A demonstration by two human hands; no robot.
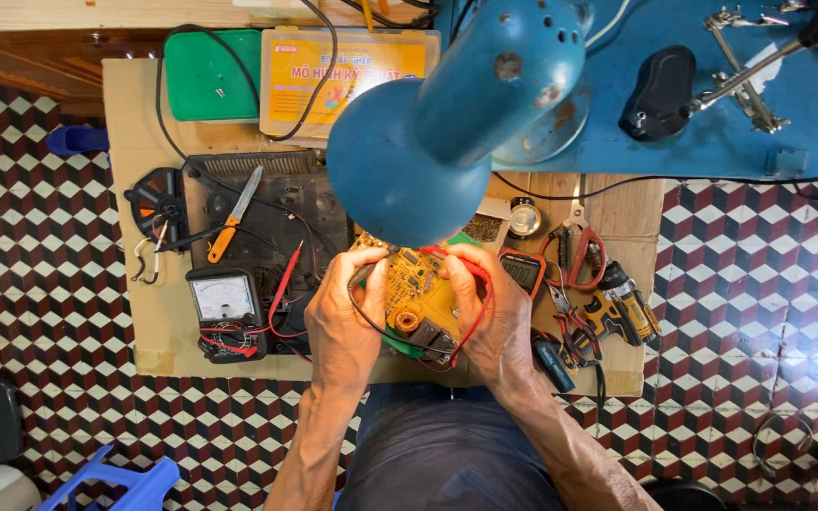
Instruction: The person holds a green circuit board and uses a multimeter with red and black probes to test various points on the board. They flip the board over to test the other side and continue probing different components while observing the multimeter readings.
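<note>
A circuit board (416, 301) sits between the left hand (341, 317) and right hand (491, 317), a multimeter (226, 312) to its left, a lamp (456, 104) above.

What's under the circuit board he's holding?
Below the yellow circuit board, a green edge shows, with red and black leads looping around. The rest is covered by board and hands.

Blue lamp shade (447, 114) hangs over the cardboard-covered tabletop (134, 123). Analog meter (224, 308) sits left, below an orange-handled knife (232, 216). Green box (212, 74) and yellow case (343, 76) at rear. Yellow drill (622, 308) right.
</note>
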